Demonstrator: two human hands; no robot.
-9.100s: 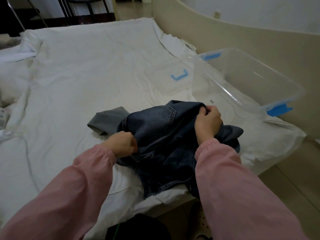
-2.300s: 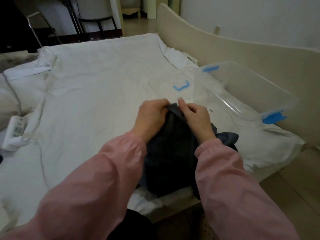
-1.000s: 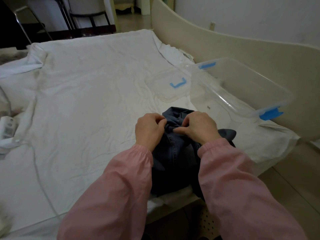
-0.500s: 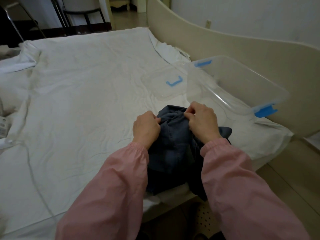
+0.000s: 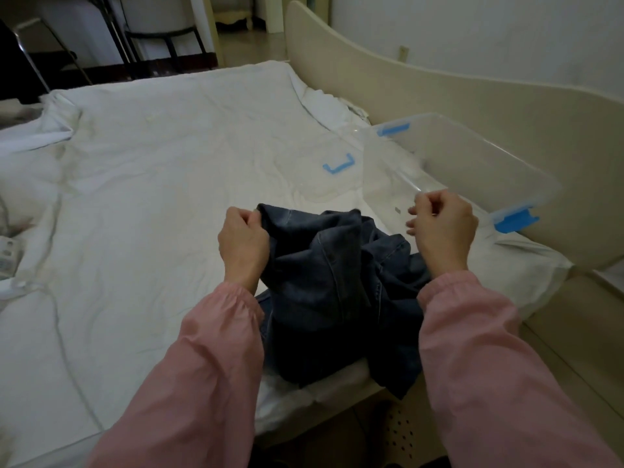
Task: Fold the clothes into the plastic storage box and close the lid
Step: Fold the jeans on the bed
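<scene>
A dark blue denim garment (image 5: 337, 265) lies bunched at the near edge of the bed, part of it hanging over the side. My left hand (image 5: 243, 244) grips its upper left corner. Off the fabric to the right, my right hand (image 5: 442, 231) is raised with loosely curled fingers and holds nothing. Just beyond it, the clear plastic storage box (image 5: 472, 163) with blue latches stands with no lid on and nothing inside. Its clear lid (image 5: 337, 167) with a blue handle lies flat on the sheet to the left of the box.
The white sheet (image 5: 152, 197) covers the bed. A cream bed board (image 5: 439, 96) runs along the right behind the box. A white power strip (image 5: 6, 255) and its cable (image 5: 60, 332) lie at the left edge. Chairs stand beyond the far end.
My hands have moved apart. The right hand has let go of the denim and lifted toward the box; the left hand has pulled its corner out to the left, spreading the garment.
</scene>
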